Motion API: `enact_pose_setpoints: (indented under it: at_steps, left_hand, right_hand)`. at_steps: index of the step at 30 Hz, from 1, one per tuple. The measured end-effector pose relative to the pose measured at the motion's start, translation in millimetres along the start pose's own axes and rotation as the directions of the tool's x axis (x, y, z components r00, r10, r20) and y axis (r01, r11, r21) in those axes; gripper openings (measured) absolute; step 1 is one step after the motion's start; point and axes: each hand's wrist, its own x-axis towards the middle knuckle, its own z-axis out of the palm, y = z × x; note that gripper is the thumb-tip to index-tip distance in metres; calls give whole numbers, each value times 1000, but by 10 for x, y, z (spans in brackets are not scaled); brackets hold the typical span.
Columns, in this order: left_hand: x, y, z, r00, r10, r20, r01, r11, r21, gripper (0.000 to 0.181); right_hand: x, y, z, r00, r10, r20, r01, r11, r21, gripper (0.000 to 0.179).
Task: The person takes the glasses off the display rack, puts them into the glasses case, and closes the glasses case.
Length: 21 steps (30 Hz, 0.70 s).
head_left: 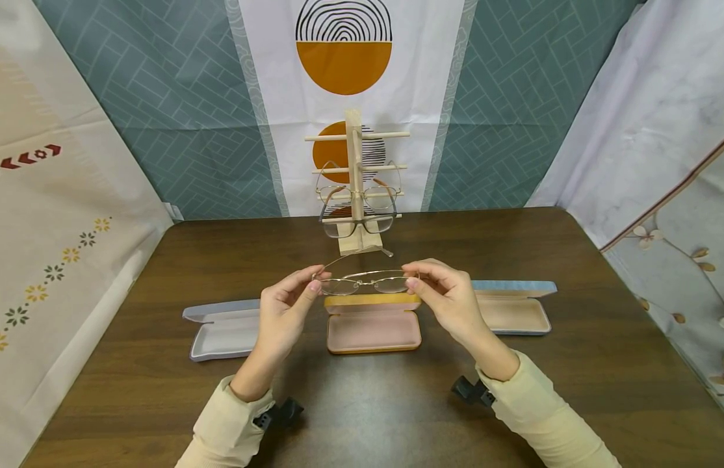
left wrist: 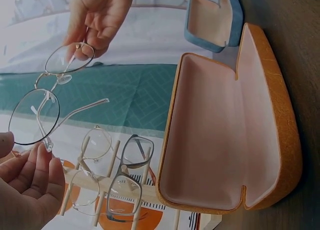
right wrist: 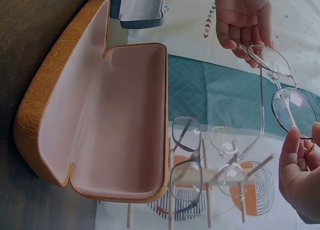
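Observation:
Between both hands, a pair of thin gold-rimmed eyeglasses point(head_left: 391, 285) is held up level over the table. My left hand point(head_left: 283, 315) pinches one end of the frame by its hinge. At the opposite end, my right hand point(head_left: 450, 296) pinches the frame between thumb and fingers. One temple arm sticks out toward the back; the other looks folded in behind the lenses. Just below the glasses lies an orange eyeglass case point(head_left: 374, 335), its lid up and its pink lining bare. In the left wrist view the glasses' dark rim point(left wrist: 59, 112) stands beside my left fingertips.
A grey-blue case point(head_left: 221, 341) lies opened at left, partly behind my left hand. At right is an opened blue case point(head_left: 517, 317) with beige lining. A wooden display stand point(head_left: 355, 149) at the back carries dark-framed glasses point(head_left: 338, 229) and thin metal-framed glasses point(head_left: 381, 196).

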Motion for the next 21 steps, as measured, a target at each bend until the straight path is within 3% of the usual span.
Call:
enact_pose_setpoints:
  at_steps: [21]
  left_hand:
    - [-5,19,-7,1000,-11,28,10,1000,29,20]
  right_hand:
    - [-8,18,-3,1000,1,-13,-1,1000,12,16]
